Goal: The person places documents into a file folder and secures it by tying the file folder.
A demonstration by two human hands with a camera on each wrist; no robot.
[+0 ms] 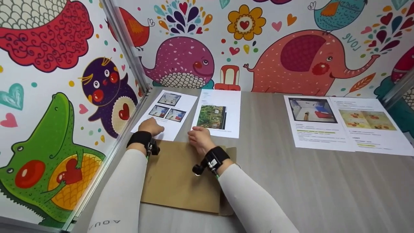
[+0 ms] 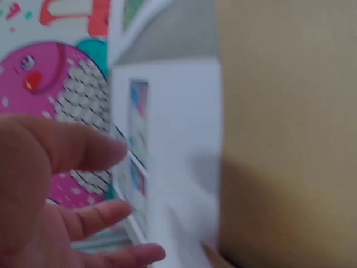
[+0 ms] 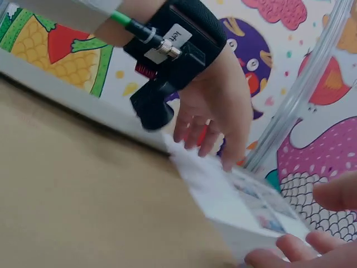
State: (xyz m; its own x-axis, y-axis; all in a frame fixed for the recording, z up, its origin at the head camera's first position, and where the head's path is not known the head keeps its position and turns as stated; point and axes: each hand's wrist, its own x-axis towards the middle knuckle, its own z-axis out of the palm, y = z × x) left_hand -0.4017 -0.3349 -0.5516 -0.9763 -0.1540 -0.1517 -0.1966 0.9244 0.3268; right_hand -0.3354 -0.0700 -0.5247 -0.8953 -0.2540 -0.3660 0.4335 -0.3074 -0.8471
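A flat brown kraft-paper folder [image 1: 181, 184] lies on the table below both forearms, a second layer of it showing along its right side. My left hand [image 1: 150, 127] hovers over the lower part of a printed sheet [image 1: 173, 129] with small photos, just past the folder's far left corner. In the left wrist view its thumb and fingers [image 2: 106, 215] are spread apart with nothing between them. At the folder's far edge is my right hand [image 1: 201, 139], fingers loosely bent and holding nothing. Its fingertips overlap the near edge of another sheet [image 1: 231, 119], printed with a green picture.
Two more printed sheets [image 1: 317, 142] [image 1: 385, 142] lie side by side on the right of the grey table [image 1: 275, 194]. Cartoon-covered walls [image 1: 245, 51] close off the back and left, with a metal frame post [image 1: 129, 48] at their corner.
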